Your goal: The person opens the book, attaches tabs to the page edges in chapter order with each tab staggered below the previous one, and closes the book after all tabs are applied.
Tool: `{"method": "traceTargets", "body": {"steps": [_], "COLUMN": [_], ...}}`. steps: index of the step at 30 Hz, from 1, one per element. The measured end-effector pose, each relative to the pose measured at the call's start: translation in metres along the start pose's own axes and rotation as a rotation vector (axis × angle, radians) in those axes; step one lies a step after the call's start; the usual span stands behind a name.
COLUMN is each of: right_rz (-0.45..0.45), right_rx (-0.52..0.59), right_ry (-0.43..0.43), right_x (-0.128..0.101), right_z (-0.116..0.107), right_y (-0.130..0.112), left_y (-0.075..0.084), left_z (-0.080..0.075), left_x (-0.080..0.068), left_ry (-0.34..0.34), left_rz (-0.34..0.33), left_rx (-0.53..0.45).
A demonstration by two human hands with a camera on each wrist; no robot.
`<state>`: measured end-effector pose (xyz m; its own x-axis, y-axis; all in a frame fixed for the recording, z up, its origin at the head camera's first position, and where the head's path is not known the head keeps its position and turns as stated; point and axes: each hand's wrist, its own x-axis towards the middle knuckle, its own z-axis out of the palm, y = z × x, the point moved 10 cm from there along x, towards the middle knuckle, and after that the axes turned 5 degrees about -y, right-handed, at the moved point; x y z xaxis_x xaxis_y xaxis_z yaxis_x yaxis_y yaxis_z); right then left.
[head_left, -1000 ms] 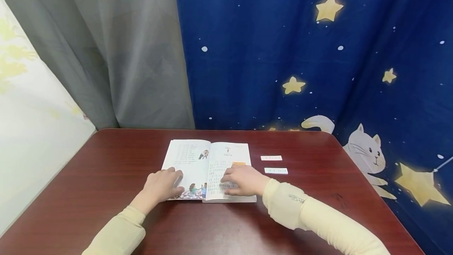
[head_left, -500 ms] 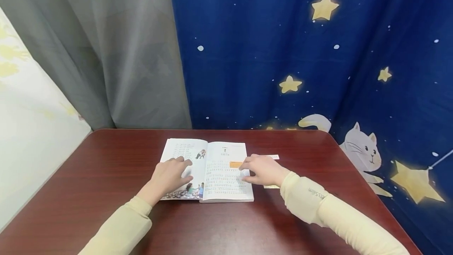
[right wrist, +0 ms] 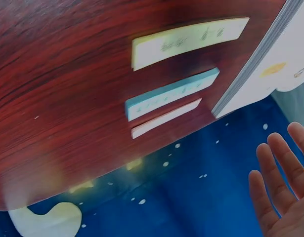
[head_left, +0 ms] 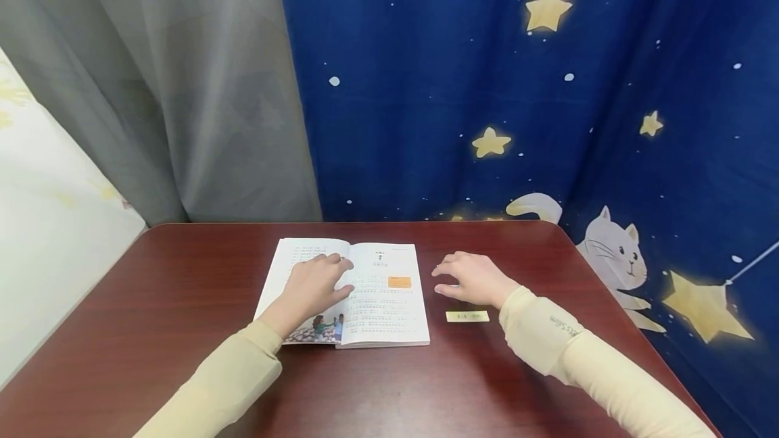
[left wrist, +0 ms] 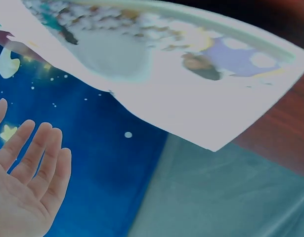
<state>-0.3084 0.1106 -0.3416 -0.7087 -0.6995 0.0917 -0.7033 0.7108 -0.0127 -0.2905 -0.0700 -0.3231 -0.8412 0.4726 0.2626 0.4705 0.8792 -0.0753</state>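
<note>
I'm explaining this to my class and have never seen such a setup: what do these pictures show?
There is no machine: a person's bare left hand and right hand are at work. The wide picture comes from a camera on the head; the others come from one on each wrist.

On the table lies an open book. Right of it are a yellow strip, a blue strip and a pink strip.

The left hand is mostly over the book's left side; I cannot tell whether it touches. Neither hand visibly holds anything.
</note>
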Motion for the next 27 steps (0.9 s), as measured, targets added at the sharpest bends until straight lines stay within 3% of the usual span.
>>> {"method": "traceTargets", "body": {"steps": [14, 27], "right_rz": [0.114, 0.175], "right_rx": [0.006, 0.029], "right_ry": [0.027, 0.021], "right_x": [-0.012, -0.018], "right_z": [-0.016, -0.016], "right_y": [0.035, 0.053], "left_y": [0.033, 0.056], "left_z": [-0.006, -0.002], "left_x": [0.036, 0.057], "left_ry": [-0.031, -0.035], "left_rz": [0.066, 0.104], "left_rx": [-0.01, -0.014]}}
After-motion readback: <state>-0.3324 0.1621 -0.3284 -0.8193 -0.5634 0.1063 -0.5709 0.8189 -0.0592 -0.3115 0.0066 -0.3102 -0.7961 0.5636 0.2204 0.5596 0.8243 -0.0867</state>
